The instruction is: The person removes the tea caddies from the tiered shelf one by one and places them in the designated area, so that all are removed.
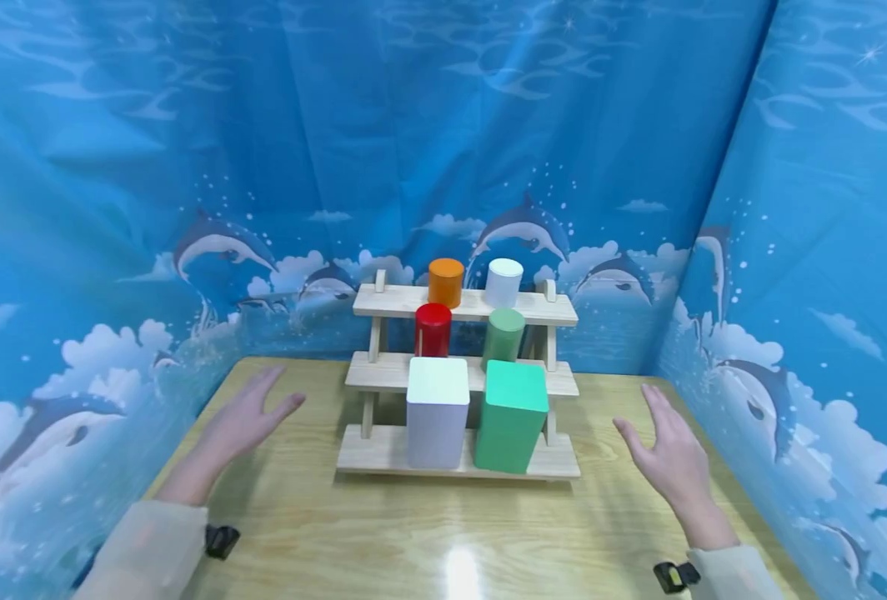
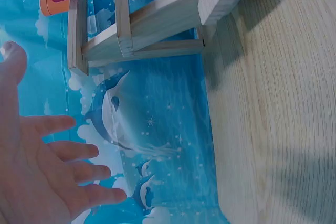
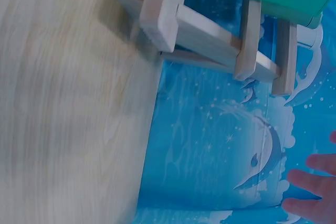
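— Nearest the camera were two pale sleeves, the left sleeve (image 1: pixel 143 546) and the right sleeve (image 1: pixel 736 575), each with a black wrist device (image 1: pixel 222 542) beside the cuff.
— And the hands?
— The left hand (image 1: pixel 241 421) and the right hand (image 1: pixel 669 454) were both empty, fingers extended and thumbs held away. They were on either side of a three-tier wooden stand (image 1: pixel 372 450), well apart from it.
— What did the stand carry?
— It stood on the wood-grain desk (image 1: pixel 383 533), toward the back. A white box (image 1: pixel 438 417) and a green box (image 1: pixel 513 421) shared the bottom tier; a red cylinder (image 1: pixel 433 332) and a pale green cylinder (image 1: pixel 503 337) the middle; an orange cylinder (image 1: pixel 445 283) and a white cylinder (image 1: pixel 503 285) the top.
— Did anything block the view?
— From the head, the boxes covered part of the middle tier and overlapped the feet of its cylinders. From the left wrist, the stand's woodwork crossed in front of the red cylinder.
— And around it all?
— A blue dolphin-print curtain (image 1: pixel 263 125) hung behind and along both sides, and a white glare (image 1: pixel 462 575) lay on the desk before the stand.
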`<state>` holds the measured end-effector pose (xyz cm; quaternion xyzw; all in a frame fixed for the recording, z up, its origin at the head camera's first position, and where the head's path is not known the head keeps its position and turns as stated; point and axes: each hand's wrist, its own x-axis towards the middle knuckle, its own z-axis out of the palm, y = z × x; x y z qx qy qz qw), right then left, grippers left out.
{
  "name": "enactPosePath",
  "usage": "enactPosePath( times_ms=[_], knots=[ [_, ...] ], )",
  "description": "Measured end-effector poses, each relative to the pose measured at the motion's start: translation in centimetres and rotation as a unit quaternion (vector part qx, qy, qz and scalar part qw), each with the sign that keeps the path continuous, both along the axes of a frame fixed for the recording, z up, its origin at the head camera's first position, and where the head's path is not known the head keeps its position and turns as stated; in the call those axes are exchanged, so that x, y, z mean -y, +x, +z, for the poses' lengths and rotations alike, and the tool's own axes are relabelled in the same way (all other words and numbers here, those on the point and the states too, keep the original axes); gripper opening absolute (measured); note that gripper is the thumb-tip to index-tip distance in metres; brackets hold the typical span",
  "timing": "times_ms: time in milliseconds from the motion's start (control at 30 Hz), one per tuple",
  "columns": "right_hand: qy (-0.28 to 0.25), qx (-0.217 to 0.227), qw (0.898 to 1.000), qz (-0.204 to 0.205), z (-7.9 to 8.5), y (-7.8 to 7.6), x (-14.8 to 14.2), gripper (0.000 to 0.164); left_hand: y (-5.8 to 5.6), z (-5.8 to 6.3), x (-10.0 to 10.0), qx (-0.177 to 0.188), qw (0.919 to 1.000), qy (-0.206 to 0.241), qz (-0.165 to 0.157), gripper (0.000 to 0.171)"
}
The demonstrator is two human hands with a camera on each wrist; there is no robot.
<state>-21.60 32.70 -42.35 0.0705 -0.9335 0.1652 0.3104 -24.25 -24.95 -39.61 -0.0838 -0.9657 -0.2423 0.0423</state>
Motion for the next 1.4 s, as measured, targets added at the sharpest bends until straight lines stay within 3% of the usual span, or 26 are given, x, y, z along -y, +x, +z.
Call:
enactPosePath(
  times_ms=[267,467,667,767,900,1067,1233,1400],
  knots=[
    [-0.053,-0.043,0.997,0.029,0.3,-0.3,1.3,0.056,-1.1,-0.6,-0.3,0.007,0.9973,0.072,-0.013,0.078],
    [-0.096,-0.041,0.993,0.052,0.1,-0.5,2.3,0.051,-1.7,-0.9,-0.5,0.009,0.9935,0.113,0.003,0.082],
    [-0.126,-0.036,0.988,0.083,0.0,-0.7,3.3,0.047,-2.5,-1.3,-1.1,0.005,0.9842,0.177,0.012,0.078],
    [-0.191,-0.016,0.974,0.118,0.1,-0.8,3.7,0.042,-3.1,-1.6,-1.5,0.013,0.9793,0.201,0.017,0.078],
    [-0.284,0.025,0.945,0.158,0.3,-1.0,4.1,0.038,-4.0,-2.1,-2.1,0.03,0.9723,0.231,0.016,0.08],
    [-0.338,0.061,0.917,0.202,0.2,-1.4,4.7,0.041,-5.1,-2.8,-2.8,0.049,0.9572,0.285,0.015,0.08],
    [-0.341,0.073,0.909,0.227,0.0,-1.7,5.5,0.045,-6.0,-3.3,-3.2,0.051,0.9352,0.35,0.009,0.062],
    [-0.339,0.078,0.901,0.26,0.1,-2.0,6.4,0.052,-6.7,-3.8,-3.5,0.059,0.9227,0.381,0.007,0.056]
  ],
)
